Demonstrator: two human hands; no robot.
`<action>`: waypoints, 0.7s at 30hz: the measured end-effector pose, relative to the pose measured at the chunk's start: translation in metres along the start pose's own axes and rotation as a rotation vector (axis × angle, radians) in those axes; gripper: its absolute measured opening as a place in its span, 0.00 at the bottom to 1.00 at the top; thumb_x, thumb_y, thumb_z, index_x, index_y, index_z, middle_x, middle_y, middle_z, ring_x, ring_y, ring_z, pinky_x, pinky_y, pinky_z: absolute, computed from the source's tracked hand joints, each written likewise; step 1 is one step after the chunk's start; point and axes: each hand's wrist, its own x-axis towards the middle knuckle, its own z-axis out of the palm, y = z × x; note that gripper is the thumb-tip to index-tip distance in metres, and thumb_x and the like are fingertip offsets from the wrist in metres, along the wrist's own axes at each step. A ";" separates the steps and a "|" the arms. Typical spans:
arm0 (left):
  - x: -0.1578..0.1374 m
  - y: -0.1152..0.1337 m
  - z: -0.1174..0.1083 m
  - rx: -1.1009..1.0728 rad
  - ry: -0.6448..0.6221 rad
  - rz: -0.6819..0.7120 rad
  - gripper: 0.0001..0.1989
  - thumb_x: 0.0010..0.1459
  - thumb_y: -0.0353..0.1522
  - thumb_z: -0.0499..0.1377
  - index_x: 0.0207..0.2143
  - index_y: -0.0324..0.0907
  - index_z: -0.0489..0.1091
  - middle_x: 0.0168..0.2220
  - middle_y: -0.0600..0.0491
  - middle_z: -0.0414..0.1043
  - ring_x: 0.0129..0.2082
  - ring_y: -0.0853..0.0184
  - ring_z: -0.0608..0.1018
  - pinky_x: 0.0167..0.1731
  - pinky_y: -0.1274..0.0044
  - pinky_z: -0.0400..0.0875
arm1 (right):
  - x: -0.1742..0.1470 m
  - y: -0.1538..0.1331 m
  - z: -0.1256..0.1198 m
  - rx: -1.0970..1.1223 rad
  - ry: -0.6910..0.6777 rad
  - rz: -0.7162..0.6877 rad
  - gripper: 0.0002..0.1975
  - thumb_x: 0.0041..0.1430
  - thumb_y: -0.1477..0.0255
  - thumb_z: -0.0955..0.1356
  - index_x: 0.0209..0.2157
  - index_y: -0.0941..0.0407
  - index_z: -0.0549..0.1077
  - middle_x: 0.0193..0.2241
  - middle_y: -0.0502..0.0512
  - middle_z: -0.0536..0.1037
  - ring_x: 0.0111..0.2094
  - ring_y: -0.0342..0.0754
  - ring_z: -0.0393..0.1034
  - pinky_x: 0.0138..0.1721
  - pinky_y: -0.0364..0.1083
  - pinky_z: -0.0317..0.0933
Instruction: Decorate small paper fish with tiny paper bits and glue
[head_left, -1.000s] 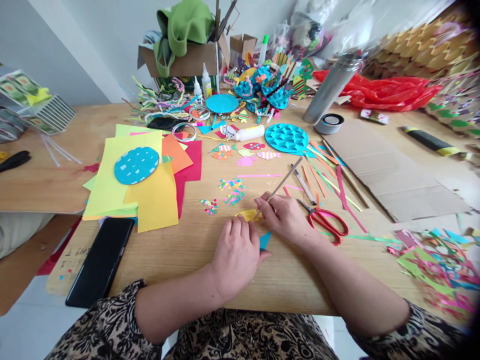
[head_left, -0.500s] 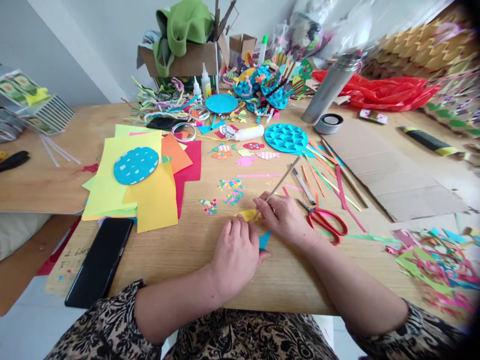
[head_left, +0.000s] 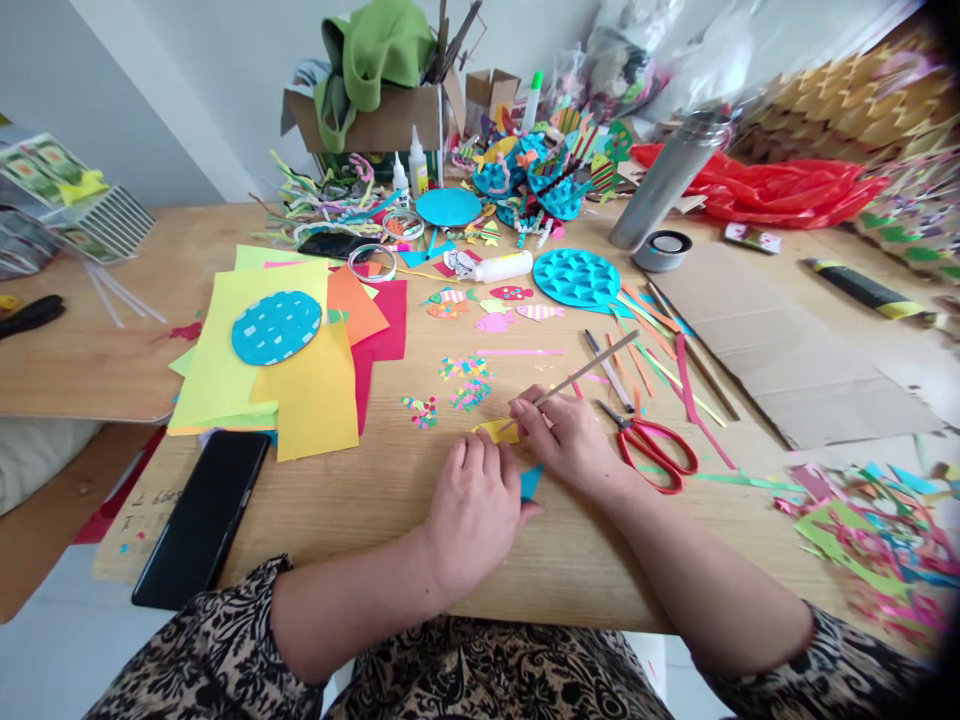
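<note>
Head view: the yellow paper cutout (head_left: pixel 496 430) lies under the flat left hand (head_left: pixel 472 505); the right hand (head_left: pixel 574 440) pinches a wooden stick (head_left: pixel 581 372) touching it.

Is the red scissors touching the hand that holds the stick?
Apart. The head view shows bare wooden table between the red scissors and the right hand, which pinches the thin stick.

Bright even daylight, soft shadows; wide-angle warping, edges blurred, corner vignette.
</note>
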 end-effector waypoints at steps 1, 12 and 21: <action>0.000 0.000 0.000 -0.001 -0.002 0.000 0.34 0.57 0.50 0.59 0.51 0.28 0.69 0.49 0.31 0.71 0.48 0.49 0.72 0.46 0.64 0.63 | 0.000 0.000 0.001 -0.007 -0.004 -0.006 0.17 0.68 0.65 0.59 0.25 0.54 0.67 0.22 0.53 0.73 0.21 0.43 0.67 0.25 0.43 0.59; 0.001 0.000 -0.001 0.009 -0.011 -0.007 0.33 0.57 0.50 0.59 0.51 0.29 0.69 0.49 0.33 0.71 0.47 0.51 0.72 0.47 0.64 0.63 | 0.000 0.001 0.006 -0.032 -0.034 -0.014 0.15 0.67 0.67 0.59 0.26 0.54 0.67 0.22 0.53 0.74 0.21 0.44 0.68 0.27 0.44 0.60; 0.000 0.001 0.001 0.007 0.006 -0.007 0.34 0.57 0.49 0.59 0.52 0.28 0.68 0.50 0.31 0.70 0.49 0.48 0.71 0.47 0.64 0.62 | -0.001 -0.001 0.003 0.025 0.095 -0.001 0.18 0.68 0.65 0.59 0.25 0.54 0.66 0.21 0.52 0.72 0.21 0.43 0.67 0.24 0.43 0.60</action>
